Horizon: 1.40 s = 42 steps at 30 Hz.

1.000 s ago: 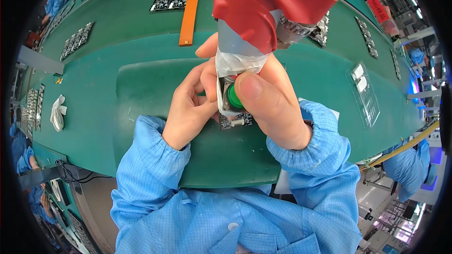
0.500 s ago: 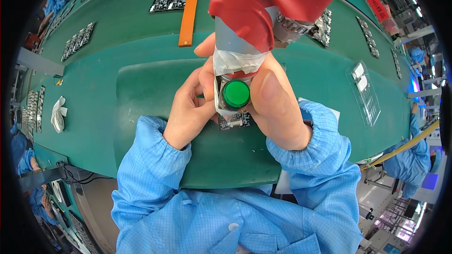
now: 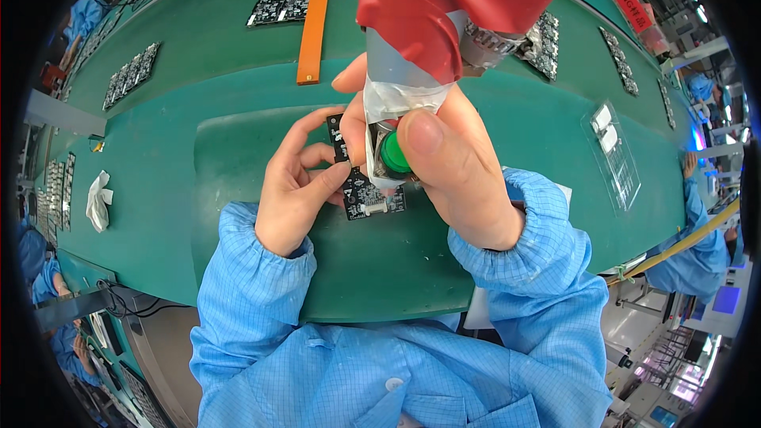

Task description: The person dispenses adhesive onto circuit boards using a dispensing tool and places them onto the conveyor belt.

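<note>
My left hand (image 3: pixel 297 186) pinches a small black circuit board (image 3: pixel 366 190) flat on the green mat (image 3: pixel 238 150), thumb and fingers on its left edge. My right hand (image 3: pixel 456 170) grips a hanging power tool (image 3: pixel 412 55) wrapped in red and grey tape, held upright over the board. My right thumb rests on the tool's green button (image 3: pixel 392 154). The tool's tip is hidden behind my fingers and the tape.
An orange strip (image 3: pixel 315 20) lies across the green bench at the back. Rows of circuit boards (image 3: pixel 281 1) sit far left, top and right (image 3: pixel 539 40). A clear plastic tray (image 3: pixel 610 150) lies right, a crumpled white cloth (image 3: pixel 99 200) left. Other people in blue work nearby (image 3: pixel 697 254).
The thumb, off the green button half a second ago, now rests on it again. More of the black board shows under my left hand's fingers.
</note>
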Each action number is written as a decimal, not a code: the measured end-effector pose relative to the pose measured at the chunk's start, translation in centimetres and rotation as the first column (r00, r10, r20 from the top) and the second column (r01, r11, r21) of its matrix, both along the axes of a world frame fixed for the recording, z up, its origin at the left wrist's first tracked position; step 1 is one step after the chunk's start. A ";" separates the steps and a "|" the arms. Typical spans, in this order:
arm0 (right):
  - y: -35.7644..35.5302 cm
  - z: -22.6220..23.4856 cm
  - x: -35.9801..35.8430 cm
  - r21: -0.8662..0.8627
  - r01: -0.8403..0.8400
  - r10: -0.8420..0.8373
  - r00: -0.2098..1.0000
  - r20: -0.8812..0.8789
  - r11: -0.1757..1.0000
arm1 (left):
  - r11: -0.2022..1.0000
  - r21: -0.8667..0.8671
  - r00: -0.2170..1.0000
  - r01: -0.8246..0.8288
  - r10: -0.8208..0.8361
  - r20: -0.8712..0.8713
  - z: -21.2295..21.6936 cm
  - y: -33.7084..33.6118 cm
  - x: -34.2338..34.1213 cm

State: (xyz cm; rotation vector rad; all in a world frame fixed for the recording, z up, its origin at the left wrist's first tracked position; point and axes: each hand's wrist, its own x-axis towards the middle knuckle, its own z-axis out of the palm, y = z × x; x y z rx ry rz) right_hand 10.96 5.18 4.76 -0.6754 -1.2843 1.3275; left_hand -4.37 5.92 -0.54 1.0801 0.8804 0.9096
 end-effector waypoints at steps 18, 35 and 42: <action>0.1 0.0 -0.1 -0.039 -0.006 0.007 1.000 0.001 0.999 | 1.000 -0.003 1.000 -0.011 0.011 -0.002 0.2 0.1 -0.2; 0.6 -0.5 1.4 -0.064 -0.016 0.015 1.000 -0.023 0.998 | 0.988 -0.105 0.993 -0.116 0.117 0.003 -2.2 2.7 -0.8; 1.9 -0.6 2.4 -0.057 -0.034 0.030 0.998 -0.061 0.998 | 0.999 -0.009 0.996 -0.045 0.044 -0.075 -1.8 13.6 3.8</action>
